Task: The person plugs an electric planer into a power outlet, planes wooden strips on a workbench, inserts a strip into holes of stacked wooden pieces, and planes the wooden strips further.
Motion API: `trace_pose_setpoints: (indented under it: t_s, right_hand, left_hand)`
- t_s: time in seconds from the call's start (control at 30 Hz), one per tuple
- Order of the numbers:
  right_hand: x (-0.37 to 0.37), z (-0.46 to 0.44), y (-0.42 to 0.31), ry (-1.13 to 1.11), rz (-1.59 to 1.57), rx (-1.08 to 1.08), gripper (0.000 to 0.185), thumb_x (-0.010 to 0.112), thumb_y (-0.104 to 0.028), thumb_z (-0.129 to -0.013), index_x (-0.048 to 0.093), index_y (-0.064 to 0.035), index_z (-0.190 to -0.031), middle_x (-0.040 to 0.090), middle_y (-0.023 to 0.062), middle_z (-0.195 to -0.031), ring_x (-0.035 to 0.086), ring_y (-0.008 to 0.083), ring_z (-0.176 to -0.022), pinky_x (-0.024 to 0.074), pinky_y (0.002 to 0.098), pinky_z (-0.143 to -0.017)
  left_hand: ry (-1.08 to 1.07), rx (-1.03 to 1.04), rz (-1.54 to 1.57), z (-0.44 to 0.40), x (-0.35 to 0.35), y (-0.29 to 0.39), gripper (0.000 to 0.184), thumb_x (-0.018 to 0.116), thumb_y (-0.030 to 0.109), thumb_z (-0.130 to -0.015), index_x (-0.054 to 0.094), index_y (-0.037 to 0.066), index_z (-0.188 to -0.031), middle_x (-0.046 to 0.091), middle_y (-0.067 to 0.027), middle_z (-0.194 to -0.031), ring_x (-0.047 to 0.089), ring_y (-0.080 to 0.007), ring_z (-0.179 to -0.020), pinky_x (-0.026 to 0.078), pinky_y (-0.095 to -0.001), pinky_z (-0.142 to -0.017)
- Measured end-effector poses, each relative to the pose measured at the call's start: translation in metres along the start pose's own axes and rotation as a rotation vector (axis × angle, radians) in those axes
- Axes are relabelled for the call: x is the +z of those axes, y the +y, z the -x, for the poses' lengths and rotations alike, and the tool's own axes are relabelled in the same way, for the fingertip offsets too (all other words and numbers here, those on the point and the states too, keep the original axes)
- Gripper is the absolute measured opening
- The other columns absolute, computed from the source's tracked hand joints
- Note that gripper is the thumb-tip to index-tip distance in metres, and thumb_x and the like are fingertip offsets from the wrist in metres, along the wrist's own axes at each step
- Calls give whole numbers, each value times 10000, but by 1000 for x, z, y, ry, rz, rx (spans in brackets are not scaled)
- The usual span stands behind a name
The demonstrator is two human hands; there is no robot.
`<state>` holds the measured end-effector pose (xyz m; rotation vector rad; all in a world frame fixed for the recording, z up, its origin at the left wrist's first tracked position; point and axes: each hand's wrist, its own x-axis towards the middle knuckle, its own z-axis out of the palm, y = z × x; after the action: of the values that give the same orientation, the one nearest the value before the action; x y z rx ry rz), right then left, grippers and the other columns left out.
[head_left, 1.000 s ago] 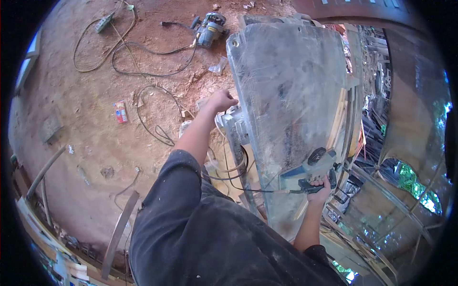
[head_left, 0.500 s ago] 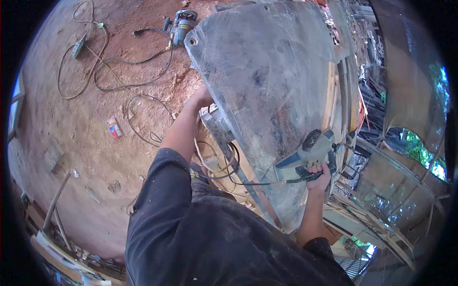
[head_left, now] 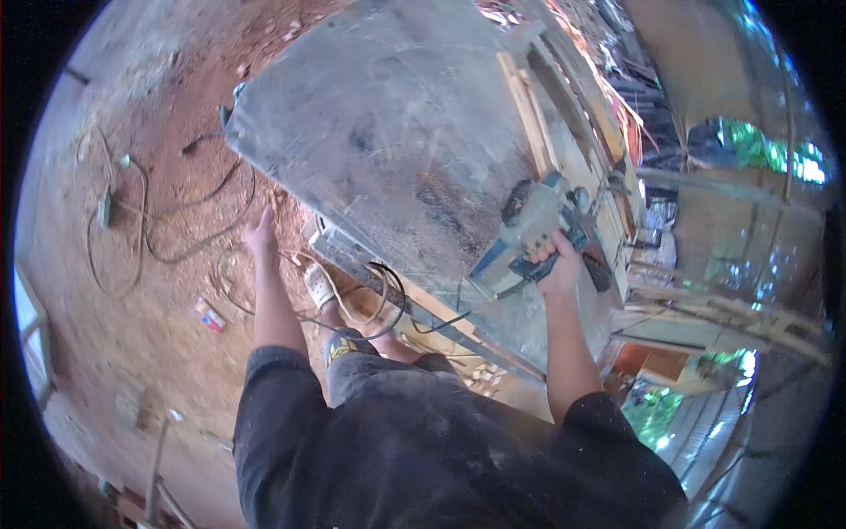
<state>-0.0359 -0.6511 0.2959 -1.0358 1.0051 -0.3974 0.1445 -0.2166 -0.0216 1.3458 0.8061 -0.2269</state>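
My right hand [head_left: 557, 267] is wrapped round the handle of a blue-grey corded power tool that looks like an electric planer [head_left: 533, 220]. This tool rests on the worn grey tabletop [head_left: 370, 132], near its right side. Away from the table's left edge, my left hand [head_left: 261, 234] hangs over the dirt floor, fingers stretched out and holding nothing; it is slightly blurred. A black cord [head_left: 445, 326] runs from the planer's rear and loops past the table's near-left edge. Below that edge is a grey metal part [head_left: 328, 236].
Loose cables [head_left: 145, 216] lie on the reddish dirt floor [head_left: 167, 335] at left, near a small red-and-white packet [head_left: 210, 316]. My foot in a white clog [head_left: 320, 286] stands beside the table. Wood strips [head_left: 526, 115] lie along the table's far-right side.
My left hand has come away from the table's left edge and moved out left over the floor. The view has shifted; the tool on the floor behind the table corner is now mostly hidden.
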Motion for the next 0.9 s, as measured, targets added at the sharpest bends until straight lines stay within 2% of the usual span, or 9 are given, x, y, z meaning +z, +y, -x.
trace_pose_setpoints:
  t_s: [0.2,0.37,0.47,0.57,0.6,0.63,0.7,0.8,0.9]
  right_hand:
    - [-6,7,-4,-262,-201,60,181,601,-92,-904,531,-113,-1070,461,-22,-666,477,139,-555,430,319,-539]
    - [-2,38,-24,-164,940,-171,282,681,-119,-801,558,-25,-1037,629,165,-871,634,274,-762,504,411,-685]
    - [-46,80,-3,-257,1218,-421,312,643,-96,-782,554,14,-1060,647,256,-969,649,391,-880,514,470,-777]
    - [-67,118,-29,-422,1322,-285,368,569,-62,-796,526,34,-1149,622,298,-1061,619,439,-990,493,494,-854]
    - [-72,131,-39,-502,1403,-92,408,528,-42,-807,503,39,-1207,605,307,-1114,600,438,-1041,476,496,-889]
    - [-80,138,-35,-510,1382,-109,408,528,-42,-807,503,39,-1207,605,307,-1114,600,438,-1041,476,496,-889]
    - [-100,149,-13,-633,1398,-207,427,523,-67,-827,478,28,-1241,616,296,-1099,614,432,-1029,478,497,-887]
    - [-127,163,23,-694,1429,-498,364,453,-158,-930,480,41,-1234,638,275,-1080,631,427,-1028,504,496,-868]
    - [-139,159,42,-662,1377,-341,348,416,-194,-940,496,-2,-1219,620,276,-1110,619,410,-1063,499,490,-885]
  left_hand:
    - [274,218,-544,63,-121,-28,412,718,317,-801,632,-80,-734,584,-118,-620,495,-207,-612,427,-401,-603]
    - [314,346,-693,168,-105,37,458,675,352,-865,586,-58,-682,551,-83,-595,446,-178,-577,390,-381,-556]
    - [44,695,-532,241,-39,64,427,583,227,-981,491,-1,-633,365,33,-586,313,-69,-583,248,-293,-492]
    - [-423,760,-269,271,37,49,317,572,146,-971,492,9,-696,434,24,-656,376,-71,-671,312,-289,-557]
    - [-560,753,-199,299,70,46,296,536,165,-976,482,0,-736,439,-25,-644,396,-119,-657,353,-312,-575]
    - [-545,966,-699,295,89,33,302,530,223,-963,509,-7,-767,487,-118,-640,494,-221,-632,420,-381,-617]
    - [-545,968,-840,377,140,48,321,535,280,-942,543,-3,-791,523,-201,-676,584,-376,-695,458,-472,-676]
    - [-524,1111,-940,392,167,13,302,518,275,-930,569,5,-806,570,-237,-734,601,-457,-783,466,-519,-713]
    - [-521,1383,-1123,408,159,-1,263,491,232,-910,561,4,-799,579,-253,-751,579,-485,-786,461,-538,-707]
